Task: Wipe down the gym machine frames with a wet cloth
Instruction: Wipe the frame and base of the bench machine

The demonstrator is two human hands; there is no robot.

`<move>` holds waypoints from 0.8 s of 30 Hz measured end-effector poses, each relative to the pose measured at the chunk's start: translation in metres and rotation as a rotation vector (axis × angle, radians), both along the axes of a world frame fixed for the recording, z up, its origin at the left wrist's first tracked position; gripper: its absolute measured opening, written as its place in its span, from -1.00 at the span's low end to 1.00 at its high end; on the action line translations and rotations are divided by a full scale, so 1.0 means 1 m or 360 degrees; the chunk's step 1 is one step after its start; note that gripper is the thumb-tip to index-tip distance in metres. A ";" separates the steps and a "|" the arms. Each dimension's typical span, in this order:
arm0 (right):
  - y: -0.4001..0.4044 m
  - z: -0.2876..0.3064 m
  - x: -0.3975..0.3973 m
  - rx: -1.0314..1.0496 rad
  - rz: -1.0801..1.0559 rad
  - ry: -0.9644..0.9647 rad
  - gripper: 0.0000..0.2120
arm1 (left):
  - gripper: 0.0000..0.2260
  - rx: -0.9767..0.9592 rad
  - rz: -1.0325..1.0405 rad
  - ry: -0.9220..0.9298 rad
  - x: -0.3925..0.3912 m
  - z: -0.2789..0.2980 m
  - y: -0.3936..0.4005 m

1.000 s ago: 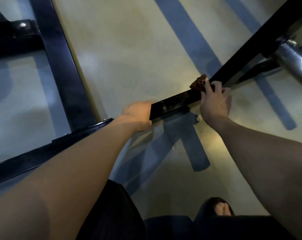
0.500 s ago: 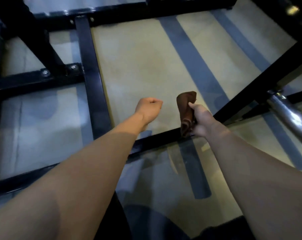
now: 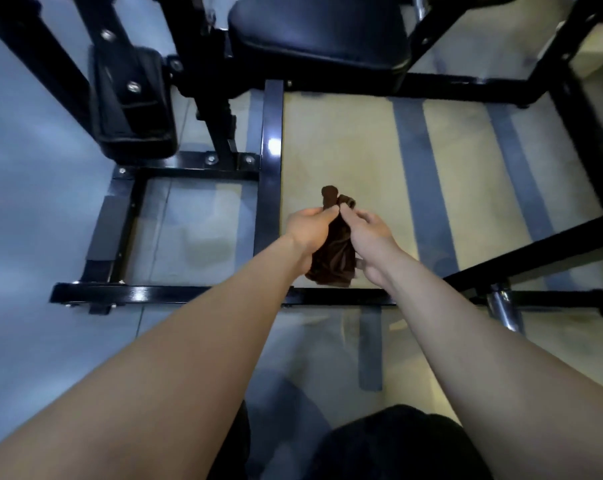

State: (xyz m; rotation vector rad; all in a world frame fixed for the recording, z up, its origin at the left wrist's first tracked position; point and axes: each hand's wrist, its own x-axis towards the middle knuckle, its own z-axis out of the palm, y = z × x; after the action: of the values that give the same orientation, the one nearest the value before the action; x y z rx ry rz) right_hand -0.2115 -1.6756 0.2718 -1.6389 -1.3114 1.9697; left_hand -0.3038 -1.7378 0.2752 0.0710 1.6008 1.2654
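Note:
A dark brown cloth [image 3: 334, 252] hangs bunched in the air between my two hands, above the floor. My left hand [image 3: 308, 230] grips its left side with curled fingers. My right hand [image 3: 367, 232] pinches its upper right edge. The black gym machine frame [image 3: 270, 157] lies on the floor around them: one bar runs away from me just left of my hands, and a cross bar [image 3: 175, 293] passes under my forearms. Neither hand touches the frame.
A black padded seat [image 3: 320, 27] sits at the top centre and a black pad [image 3: 133, 95] at the upper left. A chrome tube [image 3: 502, 308] stands at the right by a slanting black bar [image 3: 535, 252]. The floor is beige with grey stripes.
My hands have lifted off the frame bar and come together. The left hand, an empty fist half a second ago, now holds the cloth too. The view has tilted up toward the seat.

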 end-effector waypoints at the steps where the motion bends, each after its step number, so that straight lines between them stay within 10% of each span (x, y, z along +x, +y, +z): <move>1: -0.009 0.018 -0.005 0.0016 0.0017 -0.0014 -0.67 | -0.81 -0.0019 0.0032 -0.0018 -0.004 0.017 -0.009; 14: -0.084 0.216 -0.033 0.0003 -0.0018 -0.0001 -0.80 | -0.67 -0.0019 0.0500 -0.0197 -0.042 0.221 -0.130; 24: -0.097 0.355 0.013 -0.0007 0.0013 0.0072 -0.88 | -0.80 -0.0015 0.0275 0.0033 -0.037 0.339 -0.134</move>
State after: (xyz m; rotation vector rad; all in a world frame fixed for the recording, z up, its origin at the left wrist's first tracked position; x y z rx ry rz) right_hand -0.1989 -1.7729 0.6272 -1.5841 -1.3006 2.0033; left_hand -0.3407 -1.8722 0.6145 -0.0615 1.6590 1.3932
